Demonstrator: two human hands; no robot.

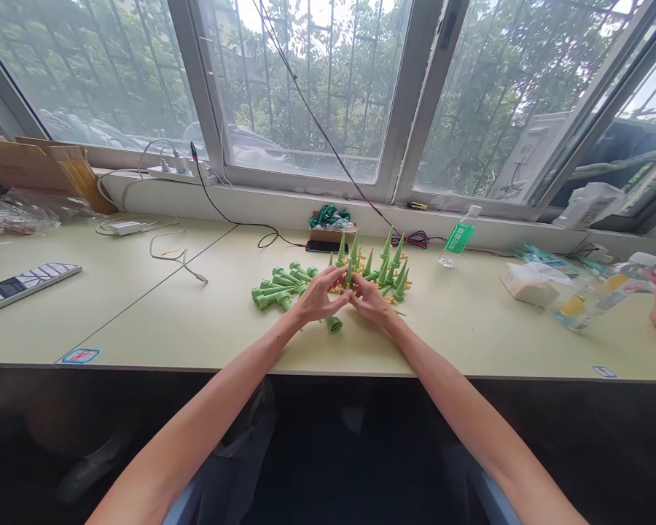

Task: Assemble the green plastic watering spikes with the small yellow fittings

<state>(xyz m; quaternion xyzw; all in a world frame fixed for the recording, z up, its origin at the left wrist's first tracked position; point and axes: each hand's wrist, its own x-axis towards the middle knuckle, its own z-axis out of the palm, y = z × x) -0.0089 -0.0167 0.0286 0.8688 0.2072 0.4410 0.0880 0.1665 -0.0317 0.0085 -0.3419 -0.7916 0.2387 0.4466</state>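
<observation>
— What do the hands hold?
— The left hand (323,294) and right hand (369,296) close together around one green spike (348,277), above the tabletop (186,321).
— And beside them?
— Green spikes with yellow parts (398,275).

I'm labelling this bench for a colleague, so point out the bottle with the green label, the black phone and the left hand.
Bottle with the green label (459,238): head view, on its label.
Black phone (319,246): head view, on its face.
Left hand (318,294): head view, on its back.
</observation>
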